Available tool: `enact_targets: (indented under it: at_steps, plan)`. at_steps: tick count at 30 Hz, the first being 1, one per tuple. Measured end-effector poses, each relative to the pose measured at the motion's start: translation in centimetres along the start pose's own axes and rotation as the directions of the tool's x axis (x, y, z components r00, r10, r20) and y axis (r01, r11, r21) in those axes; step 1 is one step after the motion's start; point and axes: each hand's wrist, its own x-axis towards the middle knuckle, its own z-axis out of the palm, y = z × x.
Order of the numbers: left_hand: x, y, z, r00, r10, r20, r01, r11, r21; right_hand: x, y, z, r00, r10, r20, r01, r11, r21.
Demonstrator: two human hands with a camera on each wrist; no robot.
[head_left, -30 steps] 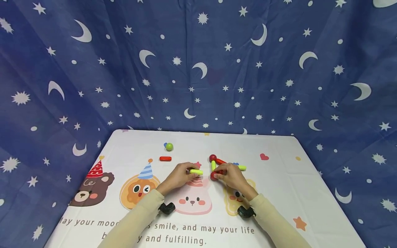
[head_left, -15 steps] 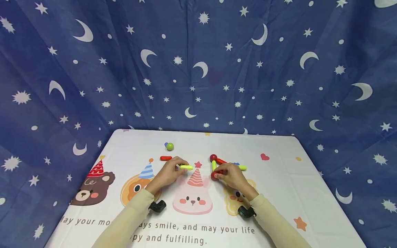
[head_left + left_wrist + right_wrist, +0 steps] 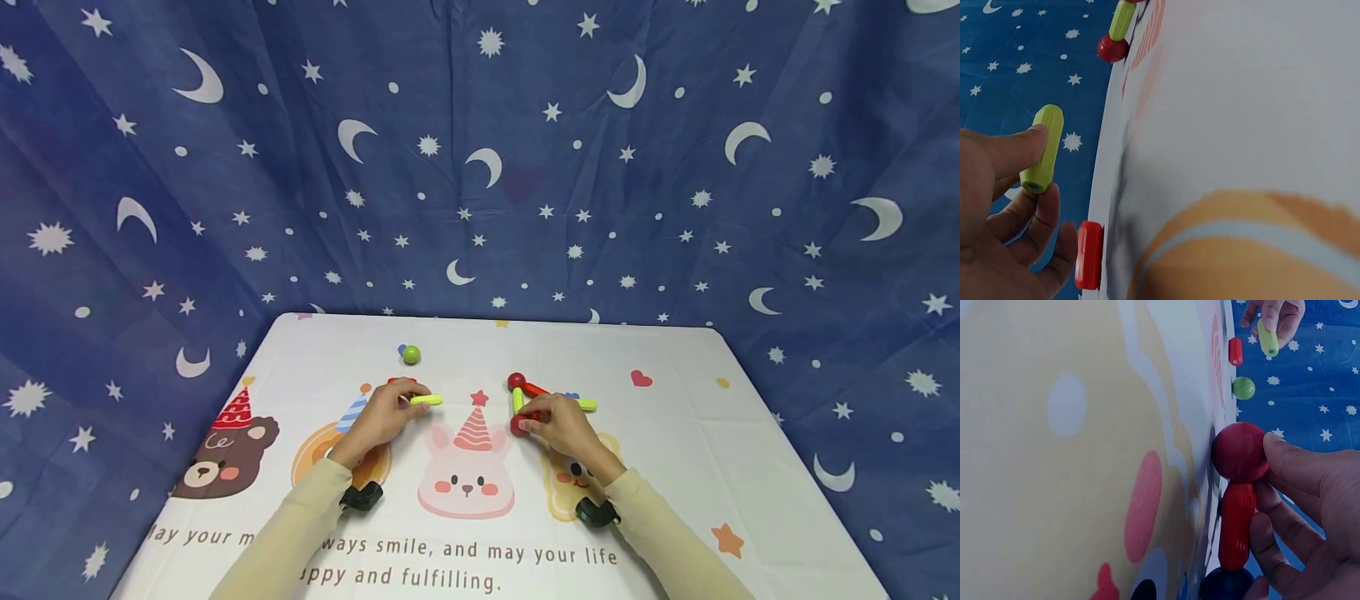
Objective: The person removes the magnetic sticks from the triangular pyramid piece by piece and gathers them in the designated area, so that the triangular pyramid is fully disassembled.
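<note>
My left hand (image 3: 384,414) pinches a yellow-green magnetic rod (image 3: 1047,147) between thumb and fingers, held up over the table. Just beyond that hand lies a loose red rod (image 3: 1089,255), partly hidden in the head view. With its thumb and fingers, my right hand (image 3: 564,427) grips a near red ball (image 3: 1240,452) and the red rod (image 3: 1237,528) joined to it; a dark blue ball (image 3: 1225,584) sits at that rod's other end. These belong to a ball-and-rod frame, with a far red ball (image 3: 516,381) and another yellow-green rod (image 3: 517,401) showing.
A green ball (image 3: 411,355) stands at the back left, a blue ball (image 3: 402,350) partly behind it. Another yellow-green rod (image 3: 587,406) sticks out to the right of the frame. The printed cloth (image 3: 645,467) covers the table; a starry blue curtain (image 3: 517,167) hangs behind.
My left hand has carried the yellow-green rod leftward and slightly away from me, toward the loose red rod, now partly covering it. My right hand stays on the frame.
</note>
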Motion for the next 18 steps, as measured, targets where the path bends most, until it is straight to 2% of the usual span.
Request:
enact_targets:
  at_steps: [8, 18]
  plan:
    - [-0.3, -1.2, -0.9, 0.998, -0.056, -0.029, 0.056, 0.998, 0.011, -0.2, 0.1, 0.0, 1.0, -0.003, -0.002, 0.003, 1.0, 0.002]
    - [0.1, -2.5, -1.8, 0.996, -0.054, -0.075, 0.06, 0.995, 0.085, -0.2, 0.0, 0.0, 1.0, 0.015, -0.002, -0.015, 1.0, 0.004]
